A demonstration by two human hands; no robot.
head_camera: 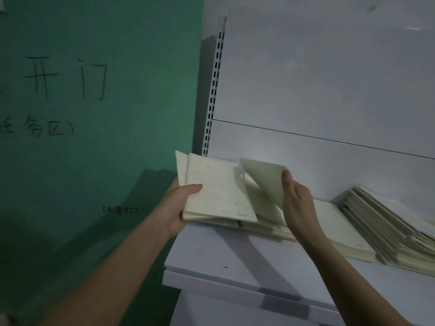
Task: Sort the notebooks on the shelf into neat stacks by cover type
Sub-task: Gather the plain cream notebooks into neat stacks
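Note:
My left hand (179, 208) grips a small bundle of cream notebooks (216, 194) at its left edge, thumb on the speckled top cover, above the left end of the white shelf (211, 257). My right hand (296, 205) holds up one cream notebook (266, 180), tilted on edge, beside that bundle. More cream notebooks lie flat under both hands. A slanted row of several cream notebooks (386, 227) leans along the shelf to the right.
A green wall (94, 137) with black handwritten characters stands left of the shelf. A slotted metal upright (215, 85) runs up the shelf's left side. The white back panel (329, 90) rises behind the notebooks. The shelf's front edge (235, 288) is below.

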